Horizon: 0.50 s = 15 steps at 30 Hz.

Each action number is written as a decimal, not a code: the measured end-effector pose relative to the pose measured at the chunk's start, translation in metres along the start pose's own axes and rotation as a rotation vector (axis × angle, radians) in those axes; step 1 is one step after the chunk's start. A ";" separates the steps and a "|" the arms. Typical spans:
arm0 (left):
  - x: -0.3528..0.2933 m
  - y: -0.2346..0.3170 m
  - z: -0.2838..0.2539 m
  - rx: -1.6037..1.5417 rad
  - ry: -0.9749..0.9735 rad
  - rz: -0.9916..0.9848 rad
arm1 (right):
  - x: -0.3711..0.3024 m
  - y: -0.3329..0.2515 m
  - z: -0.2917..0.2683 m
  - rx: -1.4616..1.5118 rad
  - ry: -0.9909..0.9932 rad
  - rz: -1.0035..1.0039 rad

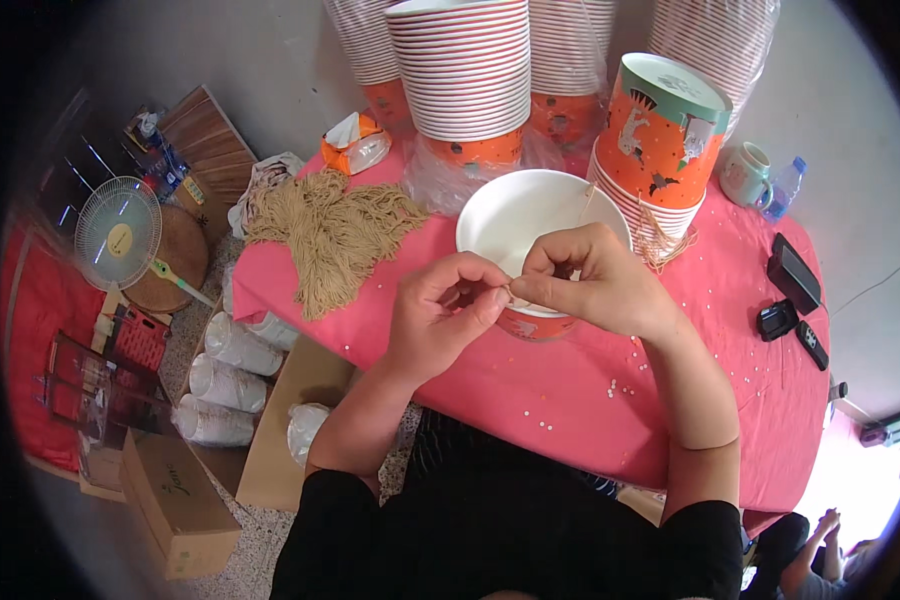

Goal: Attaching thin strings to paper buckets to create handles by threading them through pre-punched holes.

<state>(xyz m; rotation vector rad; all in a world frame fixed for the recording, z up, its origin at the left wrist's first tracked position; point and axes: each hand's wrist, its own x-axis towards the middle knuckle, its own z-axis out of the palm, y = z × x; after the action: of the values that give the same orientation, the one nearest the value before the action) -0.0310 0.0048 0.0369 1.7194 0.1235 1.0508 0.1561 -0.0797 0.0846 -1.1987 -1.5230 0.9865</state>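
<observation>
In front of me on the table stands a paper bucket (485, 215), white inside with an orange printed outside. Over its near rim my left hand (440, 312) and my right hand (600, 282) meet, thumbs and fingertips pinched together on a thin tan cord (511, 290). Most of that cord is hidden by my fingers. Another bit of cord (587, 203) shows against the bucket's far right inner wall. To the left lies a loose heap of tan cords (335, 235). Further pale cords (660, 238) drape over the bucket stack at the right.
Tall stacks of nested buckets (460, 70) line the table's back, one topped by an upturned orange bucket (660, 125). A mug (745, 175), bottle (785, 188) and black phone-like devices (795, 270) sit right. Cardboard boxes (180, 500) stand on the left floor; another person's hands (825, 530) show lower right.
</observation>
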 end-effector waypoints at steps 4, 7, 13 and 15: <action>0.003 0.006 0.000 -0.126 0.040 -0.188 | 0.002 0.003 0.007 -0.246 0.156 -0.206; 0.007 0.006 -0.003 -0.202 0.064 -0.275 | 0.006 0.006 0.010 -0.402 0.290 -0.515; 0.007 0.009 -0.004 -0.398 0.089 -0.403 | 0.006 0.006 0.020 -0.575 0.310 -0.670; 0.006 0.009 -0.006 -0.459 0.085 -0.429 | 0.010 0.009 0.018 -0.571 0.277 -0.729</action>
<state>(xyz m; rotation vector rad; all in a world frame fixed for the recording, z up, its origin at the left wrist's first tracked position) -0.0348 0.0082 0.0483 1.1659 0.2703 0.7583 0.1402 -0.0693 0.0739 -0.9569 -1.8579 -0.1027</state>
